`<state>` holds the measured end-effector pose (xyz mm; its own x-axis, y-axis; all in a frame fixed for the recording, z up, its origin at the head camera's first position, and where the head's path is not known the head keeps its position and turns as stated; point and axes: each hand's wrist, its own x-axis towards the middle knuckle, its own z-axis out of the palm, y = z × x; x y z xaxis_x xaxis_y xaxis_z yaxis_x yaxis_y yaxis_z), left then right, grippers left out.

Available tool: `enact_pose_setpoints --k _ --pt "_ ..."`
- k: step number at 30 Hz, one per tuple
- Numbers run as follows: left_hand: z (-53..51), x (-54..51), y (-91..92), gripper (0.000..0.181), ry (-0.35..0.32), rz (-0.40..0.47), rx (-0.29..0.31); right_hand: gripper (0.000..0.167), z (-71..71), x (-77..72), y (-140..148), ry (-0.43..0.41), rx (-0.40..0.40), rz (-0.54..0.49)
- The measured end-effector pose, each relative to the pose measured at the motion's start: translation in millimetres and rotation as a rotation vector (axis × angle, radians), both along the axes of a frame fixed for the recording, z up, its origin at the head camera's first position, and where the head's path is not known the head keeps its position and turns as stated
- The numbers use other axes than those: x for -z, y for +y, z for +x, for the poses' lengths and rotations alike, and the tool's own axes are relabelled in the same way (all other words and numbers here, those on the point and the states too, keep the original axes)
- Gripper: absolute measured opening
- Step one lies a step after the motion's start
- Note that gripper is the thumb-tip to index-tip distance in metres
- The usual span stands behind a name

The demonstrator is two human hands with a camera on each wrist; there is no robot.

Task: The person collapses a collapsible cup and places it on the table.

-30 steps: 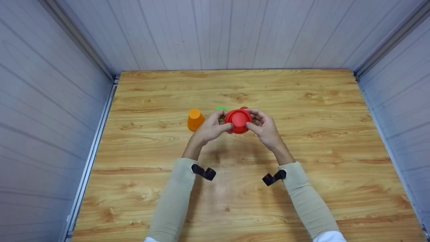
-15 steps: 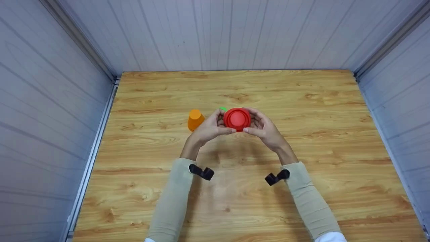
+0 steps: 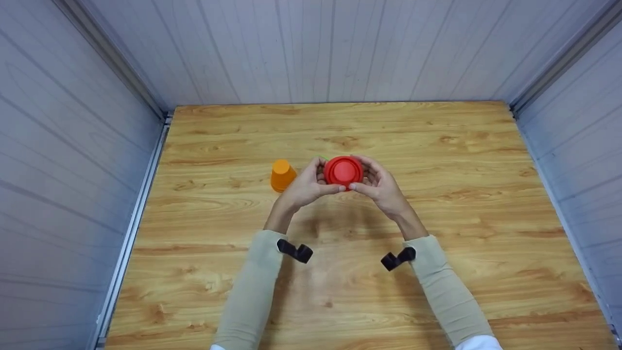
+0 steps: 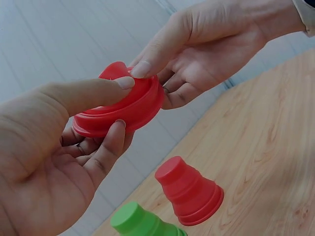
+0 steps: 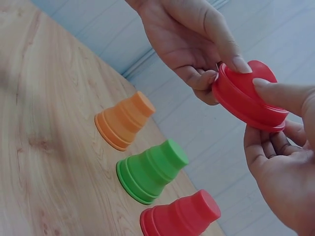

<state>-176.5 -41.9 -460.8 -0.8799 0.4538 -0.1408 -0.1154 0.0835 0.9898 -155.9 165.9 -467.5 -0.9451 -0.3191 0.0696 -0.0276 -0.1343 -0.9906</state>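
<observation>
Both hands hold a flattened red cup above the table. The left hand grips its left side, thumb on the near part and fingers around the rim; the right hand grips the right side the same way. Both thumbs press on the red piece, seen from the side in the left wrist view. On the table below stand an orange cup, a green cup and another red cup, stepped and upside down, in a row in the right wrist view.
The orange cup stands just left of the left hand in the head view. A wooden table lies under the arms, with pale panel walls behind and on both sides. A small black device is strapped on each sleeve.
The thumbs have moved closer together along the near edge of the held red cup, which is turned more face-up. The green and other red cups below are now almost wholly covered in the head view.
</observation>
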Motion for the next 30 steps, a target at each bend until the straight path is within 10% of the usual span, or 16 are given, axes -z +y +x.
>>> enact_pose_setpoints --k 23,30 --pt "-0.1 2.0 8.6 0.043 0.059 -0.075 -0.05 0.061 -1.7 7.6 -8.5 0.066 0.087 -0.014" --pt "-0.7 1.2 4.3 0.041 -0.019 -0.017 -0.063 0.059 -1.4 7.3 -8.2 0.075 0.076 -0.002"
